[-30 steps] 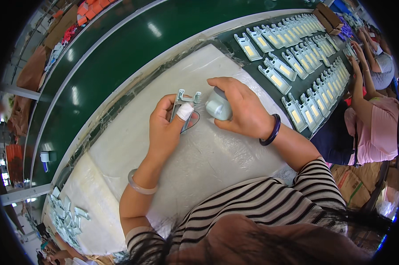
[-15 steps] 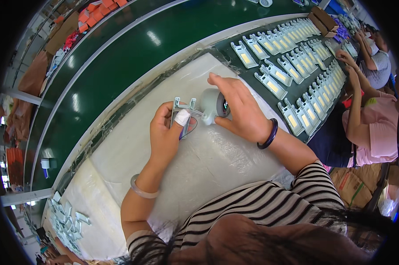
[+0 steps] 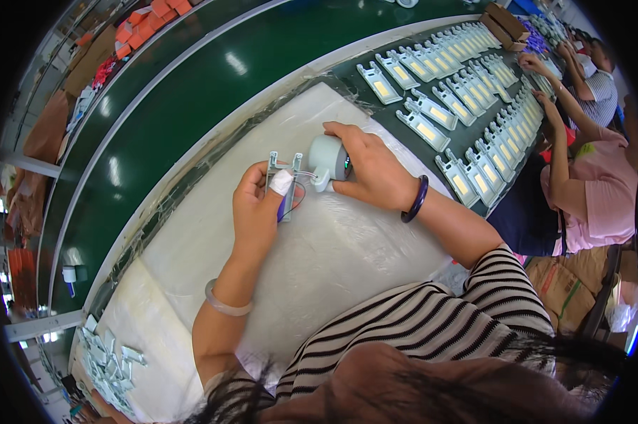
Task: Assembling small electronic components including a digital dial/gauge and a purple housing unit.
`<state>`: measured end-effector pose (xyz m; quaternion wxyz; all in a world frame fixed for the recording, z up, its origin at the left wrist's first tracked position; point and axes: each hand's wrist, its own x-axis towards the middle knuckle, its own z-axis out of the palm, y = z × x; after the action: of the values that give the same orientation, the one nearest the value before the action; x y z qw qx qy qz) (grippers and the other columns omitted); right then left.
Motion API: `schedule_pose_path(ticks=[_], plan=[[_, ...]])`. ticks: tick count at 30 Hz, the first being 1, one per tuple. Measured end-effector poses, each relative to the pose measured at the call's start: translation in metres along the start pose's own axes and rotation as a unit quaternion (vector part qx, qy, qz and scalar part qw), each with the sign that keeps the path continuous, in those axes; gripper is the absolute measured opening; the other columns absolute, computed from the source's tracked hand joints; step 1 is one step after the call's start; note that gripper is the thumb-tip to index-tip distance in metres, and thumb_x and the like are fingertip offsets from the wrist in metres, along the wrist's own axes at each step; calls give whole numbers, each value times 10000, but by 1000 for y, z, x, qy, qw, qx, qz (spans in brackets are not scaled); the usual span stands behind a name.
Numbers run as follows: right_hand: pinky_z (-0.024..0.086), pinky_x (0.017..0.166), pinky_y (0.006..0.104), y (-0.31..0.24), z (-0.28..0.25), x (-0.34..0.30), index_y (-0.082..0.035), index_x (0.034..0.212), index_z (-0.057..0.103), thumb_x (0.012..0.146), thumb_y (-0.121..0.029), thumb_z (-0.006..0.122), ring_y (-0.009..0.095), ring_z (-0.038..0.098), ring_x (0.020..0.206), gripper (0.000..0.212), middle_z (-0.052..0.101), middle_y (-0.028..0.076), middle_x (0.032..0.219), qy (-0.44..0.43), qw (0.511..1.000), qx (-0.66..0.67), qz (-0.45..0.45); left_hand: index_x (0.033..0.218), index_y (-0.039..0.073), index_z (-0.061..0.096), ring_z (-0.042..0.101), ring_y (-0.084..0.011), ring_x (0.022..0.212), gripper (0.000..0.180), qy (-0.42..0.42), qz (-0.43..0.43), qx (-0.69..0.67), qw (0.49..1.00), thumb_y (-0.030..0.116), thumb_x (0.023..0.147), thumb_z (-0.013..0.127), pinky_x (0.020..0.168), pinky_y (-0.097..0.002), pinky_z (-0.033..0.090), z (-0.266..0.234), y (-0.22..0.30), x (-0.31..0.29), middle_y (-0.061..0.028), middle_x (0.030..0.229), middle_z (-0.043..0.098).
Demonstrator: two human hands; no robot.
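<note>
My left hand [image 3: 254, 212], with white tape around the thumb, grips a narrow pale green plastic housing [image 3: 288, 201] that has two prongs at its far end. A purple piece [image 3: 281, 210] shows inside it, partly behind the thumb. Thin wires [image 3: 304, 174] run from the housing to a rounded pale green part [image 3: 324, 159] with a dark face and a short stem. My right hand [image 3: 377, 168] is wrapped around that rounded part from the right, its thumb beside the stem. Both pieces are held close together above the plastic-covered work surface [image 3: 347, 240].
Rows of pale green housings with yellow panels [image 3: 460, 180] fill the right side. Small loose pale green pieces [image 3: 110, 364] lie at lower left. A green conveyor belt [image 3: 185, 92] curves behind. Co-workers [image 3: 580, 184] sit at right, near a cardboard box [image 3: 503, 27].
The rounded part has turned slightly in my right hand, so more of its pale side shows. The co-worker's hands at right have shifted. The whole view has moved a little.
</note>
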<state>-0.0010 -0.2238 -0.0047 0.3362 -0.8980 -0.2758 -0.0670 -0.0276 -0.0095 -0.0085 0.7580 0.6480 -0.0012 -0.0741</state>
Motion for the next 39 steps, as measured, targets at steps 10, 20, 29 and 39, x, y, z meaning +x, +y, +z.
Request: schedule_pose_path(ticks=[10,20,29,39], plan=[[449,914,363,-4,-15,1,-33,1224,470,643,-135,748,334,543,1067,653,520,174,1159,2,995,88,45,1083,25,531,642,-150,741,231,7,24,29,999,188,924,570,628,-279,552,-3,1,0,-79,888,615],[447,916,364,-4,-13,-3,-39,1227,470,648,-124,731,343,540,1058,641,518,179,1141,10,994,98,46,1092,28,519,647,-159,760,243,-13,26,-3,1000,203,931,564,635,-294,568,-1,-6,0,-94,909,626],[454,901,389,5,-7,6,-30,1229,465,653,-138,739,366,544,1050,647,520,200,1149,31,997,74,-10,1078,26,527,642,-153,737,257,-5,30,13,999,224,920,569,617,-279,549,-4,-6,7,-94,876,636],[407,965,352,0,2,-5,25,1263,439,661,-30,704,268,514,1106,660,506,166,1194,27,994,98,44,1031,14,507,616,-125,663,263,-5,65,13,998,210,899,623,545,-257,502,-5,-13,3,-78,821,606]])
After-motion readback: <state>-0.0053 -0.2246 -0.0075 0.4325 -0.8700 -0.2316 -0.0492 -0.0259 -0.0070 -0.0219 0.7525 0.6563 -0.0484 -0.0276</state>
